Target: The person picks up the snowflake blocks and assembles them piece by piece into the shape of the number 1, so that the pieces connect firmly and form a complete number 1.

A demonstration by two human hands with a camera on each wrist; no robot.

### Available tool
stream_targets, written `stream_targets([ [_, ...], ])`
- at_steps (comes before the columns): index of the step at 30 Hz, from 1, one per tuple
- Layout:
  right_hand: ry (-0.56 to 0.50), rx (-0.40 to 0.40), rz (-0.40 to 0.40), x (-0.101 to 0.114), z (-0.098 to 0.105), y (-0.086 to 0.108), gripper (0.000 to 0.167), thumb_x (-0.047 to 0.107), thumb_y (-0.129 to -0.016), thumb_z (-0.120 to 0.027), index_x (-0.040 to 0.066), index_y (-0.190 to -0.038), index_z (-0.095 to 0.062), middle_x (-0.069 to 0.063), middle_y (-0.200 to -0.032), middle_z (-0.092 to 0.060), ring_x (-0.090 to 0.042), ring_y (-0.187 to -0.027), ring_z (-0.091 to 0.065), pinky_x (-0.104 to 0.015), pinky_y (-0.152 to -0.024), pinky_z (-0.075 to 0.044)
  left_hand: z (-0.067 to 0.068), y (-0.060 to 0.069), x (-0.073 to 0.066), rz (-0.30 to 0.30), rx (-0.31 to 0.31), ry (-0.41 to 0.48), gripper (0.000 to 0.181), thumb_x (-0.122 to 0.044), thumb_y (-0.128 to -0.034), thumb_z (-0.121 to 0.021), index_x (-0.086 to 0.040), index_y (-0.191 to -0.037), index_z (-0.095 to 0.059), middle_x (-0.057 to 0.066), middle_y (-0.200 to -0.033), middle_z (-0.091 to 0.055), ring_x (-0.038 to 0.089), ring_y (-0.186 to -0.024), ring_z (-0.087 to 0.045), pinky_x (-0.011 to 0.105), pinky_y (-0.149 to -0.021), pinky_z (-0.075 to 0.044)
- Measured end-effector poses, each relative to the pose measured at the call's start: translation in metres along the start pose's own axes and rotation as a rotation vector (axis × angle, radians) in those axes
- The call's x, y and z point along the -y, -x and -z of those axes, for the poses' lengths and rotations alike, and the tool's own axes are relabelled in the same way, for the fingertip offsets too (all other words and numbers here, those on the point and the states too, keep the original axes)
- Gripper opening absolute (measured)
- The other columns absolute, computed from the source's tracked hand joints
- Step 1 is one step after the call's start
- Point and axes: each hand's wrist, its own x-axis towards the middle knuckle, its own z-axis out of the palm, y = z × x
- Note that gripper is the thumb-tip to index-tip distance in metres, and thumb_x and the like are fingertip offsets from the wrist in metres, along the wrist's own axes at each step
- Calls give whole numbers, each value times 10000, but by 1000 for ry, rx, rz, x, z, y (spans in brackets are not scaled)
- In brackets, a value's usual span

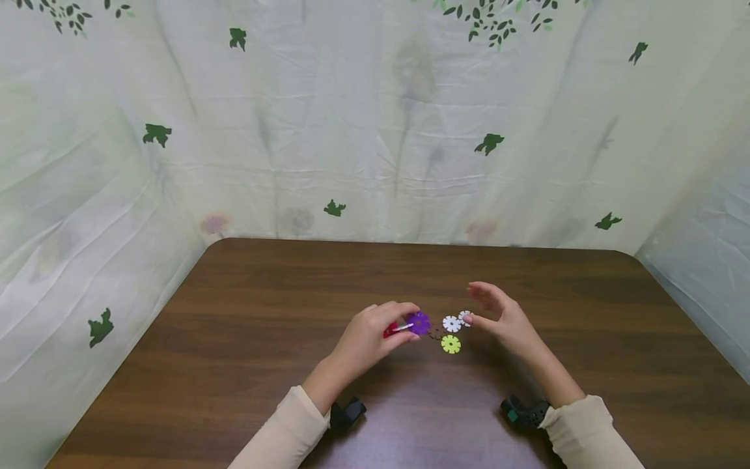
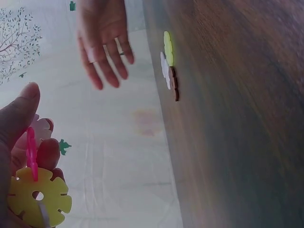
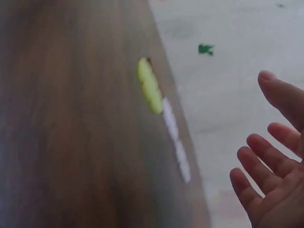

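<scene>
My left hand [image 1: 375, 332] pinches a joined cluster of notched flower discs. A purple disc [image 1: 418, 323] and a red disc [image 1: 390, 330] show in the head view; a yellow disc [image 2: 53, 192] and a pink disc [image 2: 32, 154] show in the left wrist view. Fingers hide part of the cluster. Off to the right, my right hand [image 1: 508, 324] has its fingers spread and holds nothing. Between the hands lie a white disc [image 1: 451, 324], a second white disc [image 1: 465, 317] by the right thumb, a yellow-green disc [image 1: 450, 344] and a brown disc [image 1: 435, 333].
The brown wooden table [image 1: 234, 365] reaches back to a pale curtain [image 1: 363, 117] with leaf and bird prints. Curtains also hang at both sides. A dark camera band [image 1: 348, 413] sits on the left wrist, another camera [image 1: 523, 413] on the right.
</scene>
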Motion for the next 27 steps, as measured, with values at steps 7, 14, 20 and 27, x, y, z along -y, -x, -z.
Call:
stream_targets([
  [7,83,48,-57,-30,2,1,641,181,-764,-725,1,-1292,-408,-204,-1281,-446,-330,-1174,-408,-500,-925,-335,0,0,0,-15,-11,-17,382,-217,-712,-759,-81,-1046,-632,-16,-875,-635,58,-705,-547,215,-627,-414],
  [14,220,78,-30,-46,0,2,540,166,-798,-692,-40,-1239,-459,-205,-1224,-463,-344,-1089,-446,-480,-894,-358,0,1,0,-25,-12,-22,386,-232,-718,-752,-82,-1052,-628,-16,-872,-634,47,-711,-550,210,-620,-407],
  [20,357,103,20,-48,-3,2,423,183,-816,-672,-25,-1161,-544,-193,-1205,-458,-354,-1110,-429,-501,-894,-355,0,1,0,-17,-6,-27,381,-230,-725,-748,-85,-1057,-630,-16,-896,-639,41,-715,-547,206,-615,-399],
  [27,318,86,-26,-45,-5,2,249,106,-804,-676,16,-1016,-585,-154,-1122,-487,-303,-1020,-473,-459,-853,-392,-1,1,0,-16,-5,-27,387,-243,-726,-745,-84,-1058,-629,-15,-897,-639,41,-709,-543,210,-609,-396],
])
